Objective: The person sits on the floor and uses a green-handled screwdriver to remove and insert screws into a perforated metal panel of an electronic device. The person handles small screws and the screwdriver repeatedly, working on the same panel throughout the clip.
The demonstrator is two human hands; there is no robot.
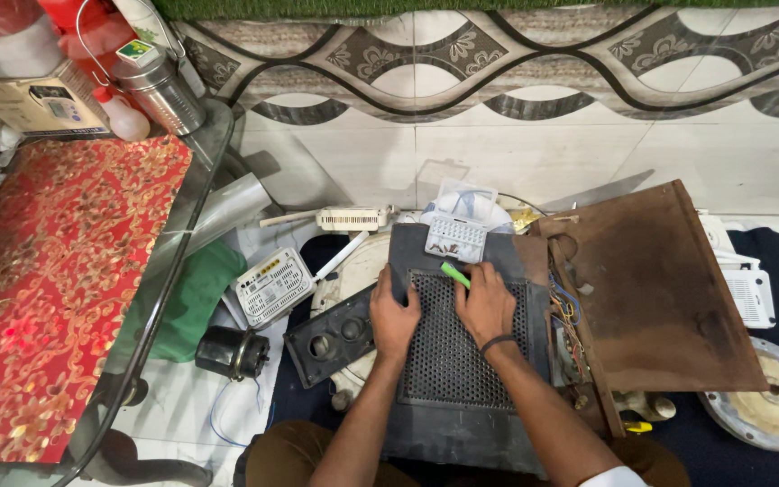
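Head view: the left hand (393,317) lies flat, fingers spread, on the dark perforated panel (448,347). The right hand (484,305), just beside it on the same panel, grips a green tool (455,274). Beyond the fingertips sits a small white tray (455,238).

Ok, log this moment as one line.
left hand: flat on black perforated panel | right hand: holds green tool at panel top | white router: left
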